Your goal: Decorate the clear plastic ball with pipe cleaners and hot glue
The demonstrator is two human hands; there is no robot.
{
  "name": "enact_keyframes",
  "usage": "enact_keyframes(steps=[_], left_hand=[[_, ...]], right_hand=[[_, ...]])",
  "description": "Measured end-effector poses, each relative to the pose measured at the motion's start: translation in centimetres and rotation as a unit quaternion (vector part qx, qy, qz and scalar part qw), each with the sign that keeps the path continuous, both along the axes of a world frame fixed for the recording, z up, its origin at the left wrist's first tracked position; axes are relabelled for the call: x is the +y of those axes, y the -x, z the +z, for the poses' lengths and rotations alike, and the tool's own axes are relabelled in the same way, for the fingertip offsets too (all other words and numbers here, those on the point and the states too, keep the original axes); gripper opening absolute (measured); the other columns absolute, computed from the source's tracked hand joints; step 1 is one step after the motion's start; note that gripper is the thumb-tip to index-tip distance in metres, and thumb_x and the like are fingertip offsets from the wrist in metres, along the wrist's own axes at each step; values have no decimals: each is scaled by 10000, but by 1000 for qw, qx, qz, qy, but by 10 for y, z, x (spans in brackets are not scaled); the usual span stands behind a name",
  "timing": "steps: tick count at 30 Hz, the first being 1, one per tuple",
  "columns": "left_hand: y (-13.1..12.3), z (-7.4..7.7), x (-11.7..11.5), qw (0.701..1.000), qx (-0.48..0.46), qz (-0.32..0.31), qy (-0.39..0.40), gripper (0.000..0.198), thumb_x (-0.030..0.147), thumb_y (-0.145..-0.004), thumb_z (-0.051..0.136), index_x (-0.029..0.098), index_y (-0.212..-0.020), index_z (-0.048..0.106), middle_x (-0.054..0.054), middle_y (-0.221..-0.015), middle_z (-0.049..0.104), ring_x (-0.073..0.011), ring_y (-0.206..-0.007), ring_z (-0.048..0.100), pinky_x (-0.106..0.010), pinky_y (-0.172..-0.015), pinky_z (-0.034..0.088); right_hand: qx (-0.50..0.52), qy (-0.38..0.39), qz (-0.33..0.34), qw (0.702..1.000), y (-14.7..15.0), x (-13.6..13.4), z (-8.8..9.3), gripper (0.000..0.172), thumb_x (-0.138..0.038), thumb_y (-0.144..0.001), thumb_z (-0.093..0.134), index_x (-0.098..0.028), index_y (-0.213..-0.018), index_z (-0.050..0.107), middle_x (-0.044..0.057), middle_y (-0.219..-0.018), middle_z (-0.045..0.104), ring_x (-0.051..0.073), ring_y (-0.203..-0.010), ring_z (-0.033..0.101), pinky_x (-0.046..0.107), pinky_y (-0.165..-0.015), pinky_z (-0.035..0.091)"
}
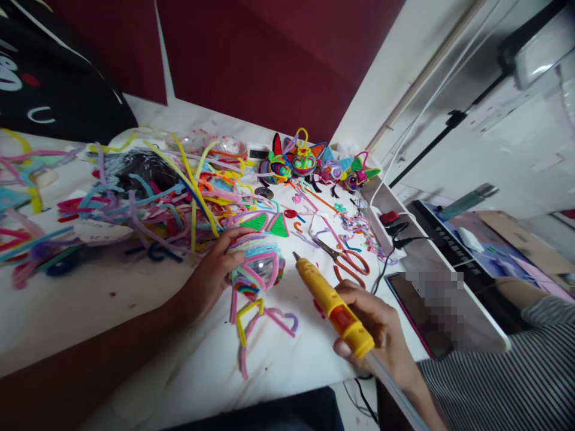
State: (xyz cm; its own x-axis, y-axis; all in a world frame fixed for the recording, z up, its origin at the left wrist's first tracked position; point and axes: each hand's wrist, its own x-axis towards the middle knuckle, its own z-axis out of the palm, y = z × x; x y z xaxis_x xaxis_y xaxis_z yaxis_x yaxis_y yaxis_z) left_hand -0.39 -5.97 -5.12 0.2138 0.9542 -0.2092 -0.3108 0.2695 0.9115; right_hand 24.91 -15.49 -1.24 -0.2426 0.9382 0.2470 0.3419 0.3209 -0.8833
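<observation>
My left hand (215, 272) is closed round the left side of a clear ball (260, 270) wrapped with coloured pipe cleaners. Two green triangles (277, 225) stand at the ball's top. In my right hand (375, 326) is a yellow glue gun (331, 302), its nozzle pointing up and left, a little to the right of the ball and apart from it. A clear glue stick (395, 392) sticks out of its rear end. Bent pink and yellow pipe cleaners (245, 335) lie just below the ball.
Orange-handled scissors (348, 263) lie beyond the glue gun. Loose pipe cleaners (148, 209) are heaped at the left. Several decorated balls (304, 161) stand at the back. A phone (417, 314), a power strip (381, 233) and a person's striped sleeve (550, 311) are at the right.
</observation>
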Motion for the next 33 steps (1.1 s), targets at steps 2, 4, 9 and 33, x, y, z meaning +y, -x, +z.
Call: enact_keyframes(steps=[2,4,9,33], left_hand=[[0,1,0,1000,-11,6,-7,495,413,-675,714,293,-1141,597,-16,-1085,650,-247,-921,629,-304,-633,566],[-1,2,0,999,-22,18,-21,459,393,-673,712,288,-1107,606,-7,-1076,659,-236,-931,629,-290,-650,554],[-1,2,1,998,-36,19,-43,423,376,-714,680,298,-1123,603,11,-1139,667,-231,-973,626,-307,-701,541],[1,-2,3,994,-87,24,-60,401,340,-756,692,288,-1150,636,21,-1208,656,-190,-967,603,-258,-719,518]], right_hand=[[-56,-17,-15,998,-7,5,-2,224,-320,-818,736,-236,-1015,674,37,-916,644,195,-804,581,293,-662,444],[-147,-32,-22,988,-15,12,-5,236,-292,-839,709,-216,-1055,654,58,-960,645,195,-801,583,302,-668,470],[-339,-77,-13,938,-28,27,-17,286,-254,-870,665,-133,-1129,640,153,-1079,661,277,-959,640,432,-828,556],[-375,-241,146,883,59,39,-19,237,-152,-1026,470,-125,-959,695,97,-810,695,217,-788,631,357,-726,480]])
